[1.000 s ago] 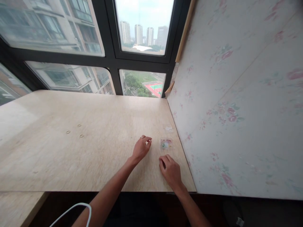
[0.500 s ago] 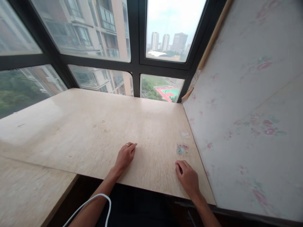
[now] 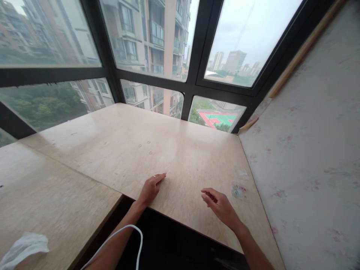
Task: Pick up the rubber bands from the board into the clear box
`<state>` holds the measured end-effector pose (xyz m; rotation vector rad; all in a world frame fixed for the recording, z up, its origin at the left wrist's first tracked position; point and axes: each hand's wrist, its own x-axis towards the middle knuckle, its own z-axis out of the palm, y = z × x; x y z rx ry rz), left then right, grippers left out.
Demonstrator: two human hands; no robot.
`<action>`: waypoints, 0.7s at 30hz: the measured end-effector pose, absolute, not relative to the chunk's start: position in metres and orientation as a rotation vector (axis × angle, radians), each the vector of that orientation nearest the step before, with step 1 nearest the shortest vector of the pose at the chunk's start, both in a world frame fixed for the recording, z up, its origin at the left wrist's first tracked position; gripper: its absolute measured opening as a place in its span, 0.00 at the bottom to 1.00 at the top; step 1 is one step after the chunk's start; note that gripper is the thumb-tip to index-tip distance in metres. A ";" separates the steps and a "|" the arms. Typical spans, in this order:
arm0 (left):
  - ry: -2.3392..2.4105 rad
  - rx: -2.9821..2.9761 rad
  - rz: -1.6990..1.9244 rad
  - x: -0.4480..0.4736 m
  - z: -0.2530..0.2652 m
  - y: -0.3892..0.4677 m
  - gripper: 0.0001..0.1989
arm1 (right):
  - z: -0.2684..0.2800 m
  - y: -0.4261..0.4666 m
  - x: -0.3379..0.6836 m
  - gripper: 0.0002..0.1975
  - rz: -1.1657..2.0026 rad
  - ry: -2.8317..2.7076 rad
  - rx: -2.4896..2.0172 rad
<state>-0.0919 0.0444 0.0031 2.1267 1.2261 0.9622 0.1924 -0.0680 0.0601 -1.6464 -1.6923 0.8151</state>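
Observation:
My left hand (image 3: pixel 152 188) rests on its side on the tabletop near the front edge, fingers stretched to the right; a ring shows on one finger. Nothing is visible in it. Beyond it lie three small thin bands, a left one (image 3: pixel 140 145), a far one (image 3: pixel 149 142) and a near one (image 3: pixel 150 153). My right hand (image 3: pixel 221 206) hovers over or lightly touches the table, its fingers loosely bent and thumb apart, with nothing seen between them. Just past it stands a small clear box (image 3: pixel 238 190) holding coloured bands. A clear plastic piece (image 3: pixel 242 173) lies behind the box.
The marble-patterned tabletop (image 3: pixel 180 138) meets a flowered wall (image 3: pixel 306 161) on the right and windows at the back. A white cable (image 3: pixel 133 226) crosses my left forearm. White tissue (image 3: pixel 26 247) lies on the left counter section.
The view has turned left, bringing the tissue in. My right hand has moved left, away from the clear box, and its fingers are more spread. My left hand stays about where it was.

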 end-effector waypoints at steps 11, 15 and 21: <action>1.240 2.087 0.914 -0.093 0.004 0.040 0.16 | 0.075 0.120 0.057 0.13 0.542 -2.314 -1.618; 1.268 2.029 0.906 -0.094 0.005 0.041 0.14 | 0.071 0.164 0.014 0.15 0.436 -2.465 -1.649; 1.253 2.023 0.886 -0.095 0.006 0.042 0.14 | 0.058 0.192 -0.019 0.16 0.256 -2.705 -1.671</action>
